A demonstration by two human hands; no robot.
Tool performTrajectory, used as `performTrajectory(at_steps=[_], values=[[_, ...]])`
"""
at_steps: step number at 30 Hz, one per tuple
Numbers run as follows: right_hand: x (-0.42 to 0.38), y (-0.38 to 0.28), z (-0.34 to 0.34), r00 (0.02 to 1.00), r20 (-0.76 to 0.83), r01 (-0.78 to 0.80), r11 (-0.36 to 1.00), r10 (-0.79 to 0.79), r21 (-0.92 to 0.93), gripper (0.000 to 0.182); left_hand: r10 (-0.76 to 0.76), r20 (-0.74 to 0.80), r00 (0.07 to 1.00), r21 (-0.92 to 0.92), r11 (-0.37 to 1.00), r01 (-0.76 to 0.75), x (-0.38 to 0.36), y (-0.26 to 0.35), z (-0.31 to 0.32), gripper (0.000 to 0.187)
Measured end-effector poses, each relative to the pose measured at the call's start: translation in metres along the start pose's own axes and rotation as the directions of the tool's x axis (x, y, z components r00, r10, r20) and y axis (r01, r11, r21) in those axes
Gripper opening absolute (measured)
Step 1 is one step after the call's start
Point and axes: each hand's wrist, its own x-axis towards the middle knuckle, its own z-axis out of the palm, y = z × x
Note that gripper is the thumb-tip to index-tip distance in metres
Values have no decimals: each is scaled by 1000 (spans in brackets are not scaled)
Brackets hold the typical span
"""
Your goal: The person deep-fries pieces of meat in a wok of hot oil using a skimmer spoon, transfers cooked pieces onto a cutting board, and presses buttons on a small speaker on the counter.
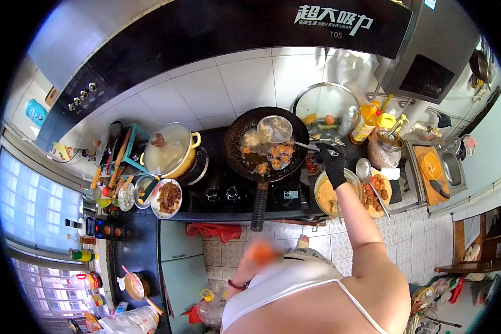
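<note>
My right hand (333, 161), in a black glove, is closed around the handle of a mesh skimmer (275, 129). The skimmer's head is over the back of a dark wok (234, 158), with pale pieces in it. Browned fried pieces (276, 163) lie in the oil below. My left hand (249, 266), with a red bracelet at its wrist, is close to my body. It seems closed on an orange-red thing (264, 254), but blur hides its fingers and the thing's kind. Below my right wrist is a bowl of orange-tan batter (325, 196).
A plate (394, 192) of fried pieces with a slotted ladle (364, 168) stands at right. Left of the wok are a lidded yellow pot (192, 161) and a bowl of brown food (168, 198). The wok handle (259, 209) juts past the counter's front edge. A glass lid (327, 106) leans behind.
</note>
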Motion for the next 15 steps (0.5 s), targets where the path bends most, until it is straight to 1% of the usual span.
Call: performTrajectory(at_steps=[1, 2, 4, 5, 7, 8, 10, 11, 12, 14, 15], values=[[-5, -15, 2, 1000, 0, 30, 999, -30, -43, 22, 27, 20, 999, 25, 999, -28, 0, -3, -1, 78], [-6, -12, 0, 993, 51, -111, 989, 106, 98, 18, 44, 24, 999, 40, 998, -45, 2, 0, -1, 78], [-11, -5, 0, 995, 18, -104, 987, 103, 125, 19, -1, -16, 1000, 6, 1000, 1, 4, 7, 1, 64], [-14, -3, 0, 995, 0, -101, 985, 102, 138, 20, -65, -57, 996, -47, 997, 62, 8, 26, 6, 50], [-16, 11, 1, 998, -35, -42, 999, 43, 17, 21, -54, -56, 997, -41, 998, 51, 9, 27, 7, 50], [-18, 16, 1, 999, -50, -13, 999, 11, -45, 21, 22, -13, 1000, 16, 1000, -22, 7, 9, 3, 64], [-25, 10, 0, 995, -40, -96, 989, 92, -114, 23, 82, 38, 996, 83, 993, -85, 4, -7, 0, 78], [-28, 0, 2, 991, -37, -136, 980, 132, -148, 23, 68, 41, 997, 96, 993, -72, 3, -8, 0, 78], [-29, -25, 6, 979, -49, -202, 946, 196, -252, 24, 56, 44, 997, 104, 993, -60, 3, -9, 0, 78], [-27, 10, 5, 984, -26, -176, 973, 174, -151, 25, 32, 51, 998, 114, 993, -38, 3, -10, 0, 77], [-27, 15, 6, 987, -16, -162, 982, 161, -99, 25, 26, 54, 998, 98, 995, -32, 4, -10, 0, 77]])
